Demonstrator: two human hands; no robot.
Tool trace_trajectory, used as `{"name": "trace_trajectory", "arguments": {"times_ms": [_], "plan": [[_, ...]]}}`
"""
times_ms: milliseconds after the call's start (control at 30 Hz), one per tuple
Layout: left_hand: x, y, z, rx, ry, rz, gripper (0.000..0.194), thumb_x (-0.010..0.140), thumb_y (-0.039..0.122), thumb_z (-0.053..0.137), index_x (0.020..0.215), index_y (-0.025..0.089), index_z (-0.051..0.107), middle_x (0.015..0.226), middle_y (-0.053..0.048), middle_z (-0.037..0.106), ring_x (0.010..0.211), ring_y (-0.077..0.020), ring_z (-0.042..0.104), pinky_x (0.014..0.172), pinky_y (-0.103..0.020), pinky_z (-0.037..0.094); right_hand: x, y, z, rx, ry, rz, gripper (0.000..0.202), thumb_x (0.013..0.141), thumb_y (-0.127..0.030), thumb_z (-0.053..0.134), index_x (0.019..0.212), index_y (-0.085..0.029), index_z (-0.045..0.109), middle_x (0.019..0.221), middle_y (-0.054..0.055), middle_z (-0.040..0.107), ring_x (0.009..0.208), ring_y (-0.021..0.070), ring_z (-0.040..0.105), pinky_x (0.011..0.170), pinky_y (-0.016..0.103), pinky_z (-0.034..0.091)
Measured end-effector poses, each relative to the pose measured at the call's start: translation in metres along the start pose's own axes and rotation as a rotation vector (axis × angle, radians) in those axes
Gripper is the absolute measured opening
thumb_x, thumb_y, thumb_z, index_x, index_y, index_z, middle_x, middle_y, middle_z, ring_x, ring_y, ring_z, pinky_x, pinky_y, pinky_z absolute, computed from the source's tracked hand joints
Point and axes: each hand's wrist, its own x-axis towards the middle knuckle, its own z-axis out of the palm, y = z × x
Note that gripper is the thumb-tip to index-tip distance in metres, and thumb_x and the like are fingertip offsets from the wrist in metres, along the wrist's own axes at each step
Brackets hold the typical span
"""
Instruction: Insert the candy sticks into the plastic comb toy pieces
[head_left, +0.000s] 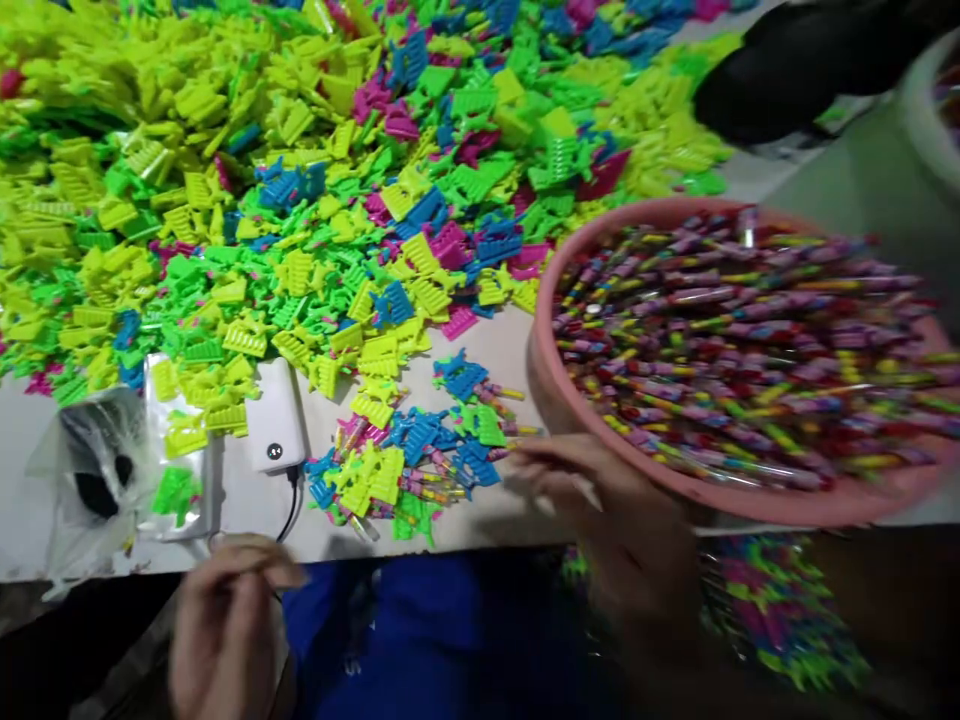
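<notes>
My left hand is at the table's front edge, below a white power bank. Its fingers are curled with the thumb pressed against them; anything between them is too blurred to make out. My right hand reaches over the edge beside a pink basin, fingertips pinched together at a small heap. Whatever they hold is not clear. In that heap, blue, yellow and green comb-like plastic pieces lie mixed with thin colourful wrapped tubes. Many similar wrapped tubes fill the basin.
A large pile of yellow, green, blue and pink plastic pieces covers the table's back. Clear plastic bag and white packet lie at left. A black object and pale bucket stand at right. A cable leaves the power bank.
</notes>
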Motion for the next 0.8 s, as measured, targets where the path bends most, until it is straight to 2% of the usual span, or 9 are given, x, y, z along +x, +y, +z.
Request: {"name": "trace_trajectory", "arguments": {"times_ms": [67, 100, 133, 167, 267, 400, 533, 700, 800], "plan": [[-0.01, 0.001, 0.044, -0.062, -0.39, 0.2, 0.019, 0.114, 0.027, 0.065, 0.123, 0.032, 0.08, 0.107, -0.001, 0.09, 0.11, -0.022, 0.084, 0.1, -0.036, 0.065, -0.008, -0.019, 0.006, 0.244, -0.324, 0.032, 0.031, 0.118, -0.038, 0.061, 0.144, -0.032, 0.075, 0.111, 0.005, 0.089, 0.098, 0.022, 0.086, 0.087, 0.029, 0.068], [-0.012, 0.0, 0.06, -0.054, -0.483, 0.297, 0.022, 0.115, 0.026, 0.064, 0.128, 0.032, 0.08, 0.119, -0.002, 0.091, 0.126, -0.0225, 0.081, 0.114, -0.038, 0.061, -0.014, -0.027, 0.013, 0.302, -0.435, 0.069, 0.041, 0.115, -0.049, 0.066, 0.152, -0.032, 0.073, 0.121, 0.009, 0.089, 0.108, 0.0268, 0.085, 0.092, 0.034, 0.069], [-0.01, -0.003, 0.072, -0.028, -0.556, 0.358, 0.026, 0.116, 0.025, 0.062, 0.135, 0.032, 0.078, 0.132, -0.004, 0.089, 0.139, -0.0224, 0.076, 0.123, -0.039, 0.056, -0.019, -0.032, 0.02, 0.358, -0.477, 0.146, 0.044, 0.115, -0.052, 0.065, 0.154, -0.032, 0.072, 0.125, 0.011, 0.088, 0.109, 0.0276, 0.085, 0.091, 0.035, 0.069], [-0.004, -0.007, 0.08, 0.014, -0.604, 0.401, 0.03, 0.118, 0.028, 0.06, 0.143, 0.031, 0.075, 0.144, -0.006, 0.085, 0.149, -0.0229, 0.07, 0.128, -0.04, 0.052, -0.023, -0.035, 0.026, 0.45, -0.47, 0.243, 0.044, 0.117, -0.053, 0.06, 0.152, -0.031, 0.074, 0.116, 0.009, 0.088, 0.093, 0.024, 0.084, 0.08, 0.032, 0.068], [0.033, -0.027, 0.089, 0.251, -0.659, 0.448, 0.053, 0.121, 0.05, 0.047, 0.167, 0.027, 0.059, 0.169, -0.016, 0.067, 0.16, -0.0311, 0.061, 0.128, -0.05, 0.053, -0.028, -0.029, 0.041, 0.683, -0.381, 0.484, 0.042, 0.118, -0.058, 0.057, 0.136, -0.029, 0.083, 0.072, -0.002, 0.07, 0.054, 0.0131, 0.059, 0.054, 0.024, 0.051], [0.102, -0.06, 0.093, 0.817, -0.275, 0.39, 0.064, 0.108, 0.056, 0.071, 0.16, 0.019, 0.062, 0.151, -0.024, 0.072, 0.147, -0.0426, 0.064, 0.124, -0.064, 0.051, -0.021, -0.011, 0.045, 0.898, -0.247, 0.642, 0.039, 0.111, -0.06, 0.071, 0.127, -0.028, 0.085, 0.078, -0.001, 0.069, 0.063, 0.0128, 0.062, 0.058, 0.023, 0.05], [0.135, -0.072, 0.095, 0.835, -0.219, 0.379, 0.035, 0.111, 0.037, 0.064, 0.139, 0.019, 0.076, 0.126, -0.018, 0.077, 0.12, -0.0363, 0.074, 0.109, -0.055, 0.058, -0.013, -0.011, 0.046, 0.934, -0.205, 0.681, 0.037, 0.109, -0.06, 0.074, 0.12, -0.027, 0.087, 0.088, 0.002, 0.072, 0.071, 0.0145, 0.063, 0.059, 0.024, 0.049], [0.113, -0.034, 0.078, 0.694, -0.142, 0.374, 0.029, 0.115, 0.032, 0.06, 0.136, 0.024, 0.078, 0.12, -0.009, 0.079, 0.113, -0.0252, 0.075, 0.102, -0.039, 0.06, -0.004, -0.018, 0.047, 0.843, -0.21, 0.647, 0.034, 0.11, -0.057, 0.071, 0.115, -0.027, 0.086, 0.087, 0.001, 0.069, 0.068, 0.0148, 0.06, 0.058, 0.025, 0.047], [0.084, -0.002, 0.068, 0.349, -0.287, 0.21, 0.025, 0.115, 0.033, 0.066, 0.133, 0.03, 0.084, 0.113, -0.006, 0.078, 0.104, -0.0203, 0.076, 0.086, -0.029, 0.062, 0.002, -0.023, 0.044, 0.707, -0.13, 0.581, 0.027, 0.11, -0.048, 0.071, 0.111, -0.026, 0.087, 0.094, 0.002, 0.072, 0.064, 0.0134, 0.055, 0.058, 0.027, 0.045]]}}
